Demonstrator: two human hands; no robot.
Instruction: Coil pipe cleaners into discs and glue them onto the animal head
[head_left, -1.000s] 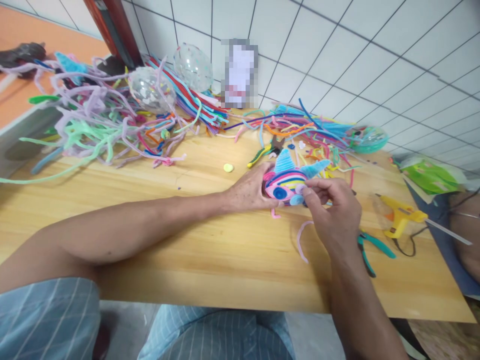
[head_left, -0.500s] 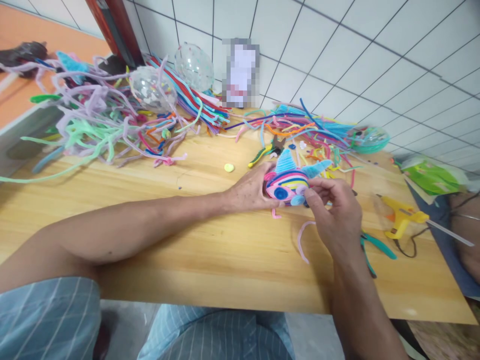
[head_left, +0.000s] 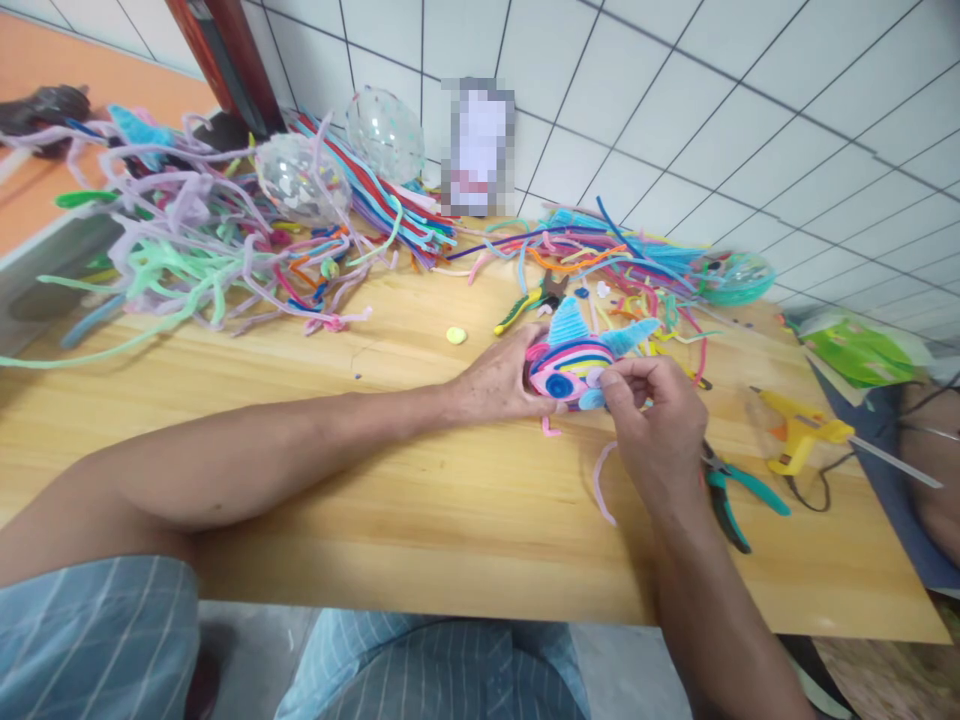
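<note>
My left hand (head_left: 501,376) is wrapped round the left side of a colourful pipe-cleaner figure (head_left: 574,365) with blue pointed ears, pink, yellow and white stripes and a dark blue round eye. The fingers of my right hand (head_left: 660,415) are pinched at its right side, by a small lilac disc and a light blue disc (head_left: 592,399); whatever is between the fingertips is too small to make out. A lilac pipe-cleaner piece (head_left: 600,485) lies on the table below.
Yellow-green cutters (head_left: 521,308) and a yellow disc (head_left: 456,335) lie behind my hands. Teal pliers (head_left: 739,485) and a yellow glue gun (head_left: 806,430) are at the right. Pipe-cleaner heaps (head_left: 180,250) and clear balls (head_left: 304,178) stand further back. Part of another person's arm (head_left: 934,440) shows at the right edge.
My right hand has shifted slightly left, its thumb closer over the lilac disc, and more of the teal pliers shows. The figure stays in my left hand.
</note>
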